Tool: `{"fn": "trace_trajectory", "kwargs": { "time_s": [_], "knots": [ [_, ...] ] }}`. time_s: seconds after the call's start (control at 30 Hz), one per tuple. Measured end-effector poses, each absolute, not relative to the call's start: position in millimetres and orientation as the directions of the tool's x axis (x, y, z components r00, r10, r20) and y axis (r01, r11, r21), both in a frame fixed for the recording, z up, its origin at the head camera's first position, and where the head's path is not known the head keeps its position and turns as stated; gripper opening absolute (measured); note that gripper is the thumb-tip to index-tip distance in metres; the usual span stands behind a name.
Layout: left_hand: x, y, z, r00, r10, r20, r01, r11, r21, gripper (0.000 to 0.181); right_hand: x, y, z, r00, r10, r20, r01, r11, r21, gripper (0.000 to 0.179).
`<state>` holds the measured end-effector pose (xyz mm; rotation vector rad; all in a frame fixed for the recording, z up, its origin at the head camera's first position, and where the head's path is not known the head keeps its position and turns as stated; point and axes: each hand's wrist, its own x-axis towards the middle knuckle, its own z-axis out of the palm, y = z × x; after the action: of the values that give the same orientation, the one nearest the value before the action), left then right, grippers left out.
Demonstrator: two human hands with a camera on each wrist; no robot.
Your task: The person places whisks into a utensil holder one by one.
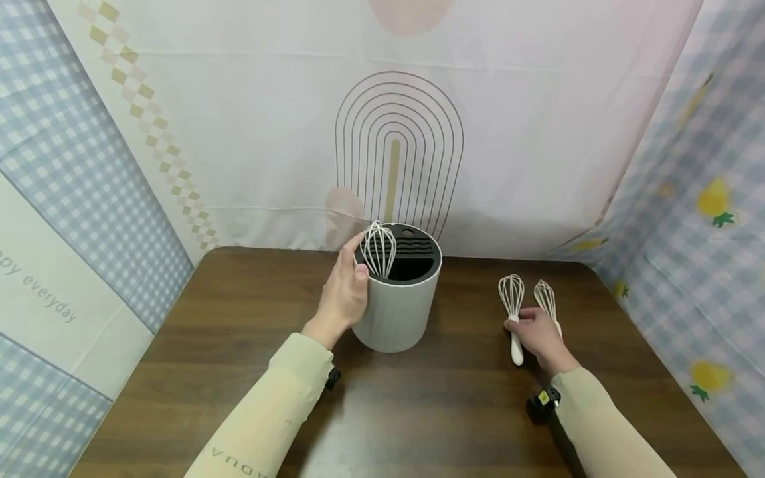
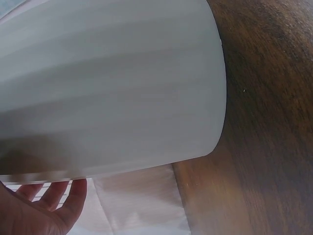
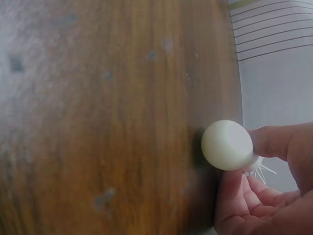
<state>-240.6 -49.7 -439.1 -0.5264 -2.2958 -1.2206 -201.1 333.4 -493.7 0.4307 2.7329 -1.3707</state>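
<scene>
Right grip [image 1: 542, 335] on white whisk handle [image 1: 516, 348]

A whisk [image 1: 379, 251] stands in the holder [image 1: 396, 318], left of two other whisks [image 1: 515, 337].

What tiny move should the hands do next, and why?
I'd guess the right hand should lift the pinched whisk toward the holder. Another whisk already stands in it, wires up, there looks to be room in the dark opening beside that one, and the left hand is against the holder's side.
</scene>
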Motion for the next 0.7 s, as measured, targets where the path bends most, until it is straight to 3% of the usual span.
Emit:
{"fn": "trace_trajectory", "kwargs": {
  "time_s": [0.2,0.43,0.7],
  "knots": [
    [-241.5,-50.1,-435.1,-0.816,0.13,0.563,0.54,0.515,0.665,0.084,-200.5,336.6,-490.3,-0.958,0.212,-0.193,0.281,0.554,-0.784,0.061],
    [-240.5,-55.5,-431.4,-0.827,0.176,0.535,0.543,0.5,0.675,0.053,-204.2,338.8,-495.2,-0.955,0.199,-0.221,0.294,0.535,-0.792,0.062],
    [-242.5,-56.3,-433.0,-0.797,0.182,0.576,0.589,0.445,0.675,0.05,-204.6,338.9,-497.7,-0.953,0.214,-0.216,0.299,0.531,-0.793,0.063]
  ]
}}
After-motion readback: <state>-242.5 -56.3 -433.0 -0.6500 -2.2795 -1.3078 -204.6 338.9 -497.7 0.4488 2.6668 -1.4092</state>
